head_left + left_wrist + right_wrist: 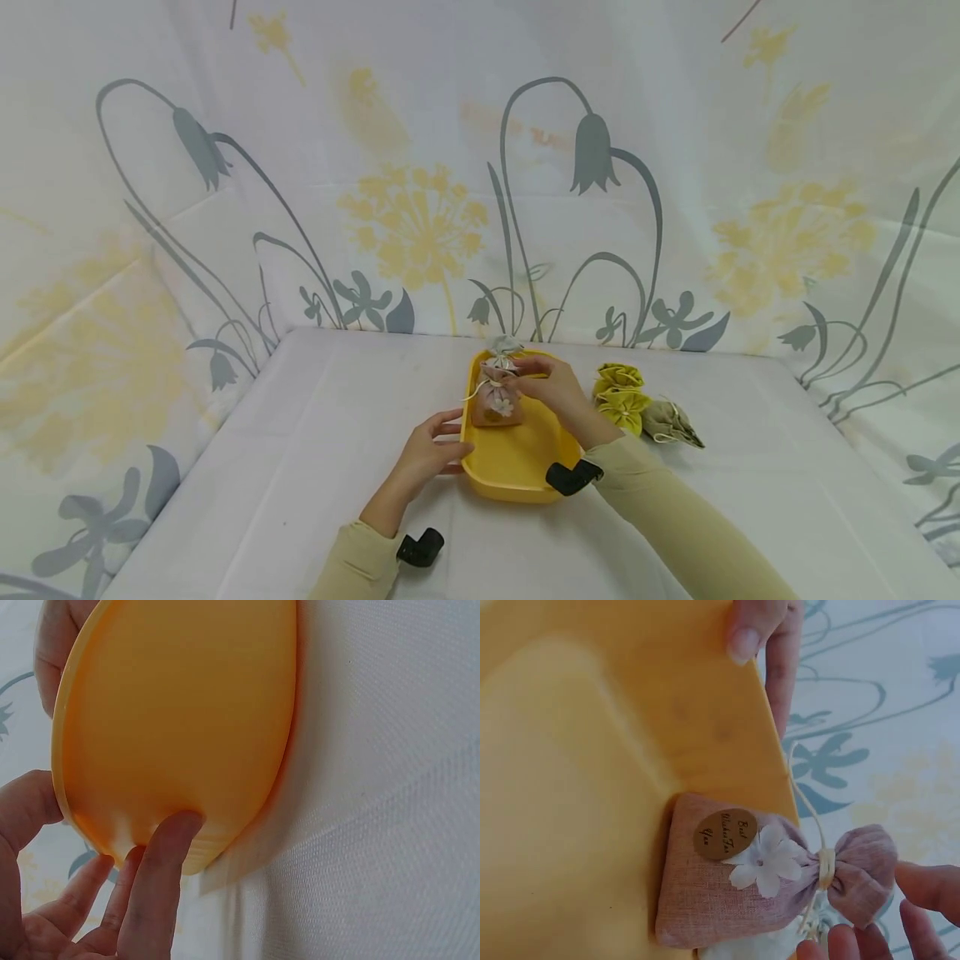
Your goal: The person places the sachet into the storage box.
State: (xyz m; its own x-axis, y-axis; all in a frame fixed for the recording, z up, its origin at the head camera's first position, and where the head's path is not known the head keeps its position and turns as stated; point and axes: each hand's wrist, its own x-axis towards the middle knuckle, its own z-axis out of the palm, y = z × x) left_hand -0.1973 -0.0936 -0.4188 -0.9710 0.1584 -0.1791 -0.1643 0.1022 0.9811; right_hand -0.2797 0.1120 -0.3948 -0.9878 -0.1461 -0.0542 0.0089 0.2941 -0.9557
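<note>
**Pink sachet in the yellow tray**

The pink sachet point(727, 877) lies at the far end of the yellow tray point(513, 467), right under my right hand point(551, 387). My fingertips point(930, 889) sit around its gathered, string-tied top, just touching it or a hair off; I can't tell whether I'm pinching it. A paper tag and a white flower sit on its front. A grey sachet point(504, 348) lies just beyond it. My left hand point(427, 454) grips the tray's near-left rim, thumb inside and fingers against the outer wall. Beside my right wrist, on the white tabletop point(300, 433), sit two green sachets point(621, 396) and a beige one point(670, 421).
</note>
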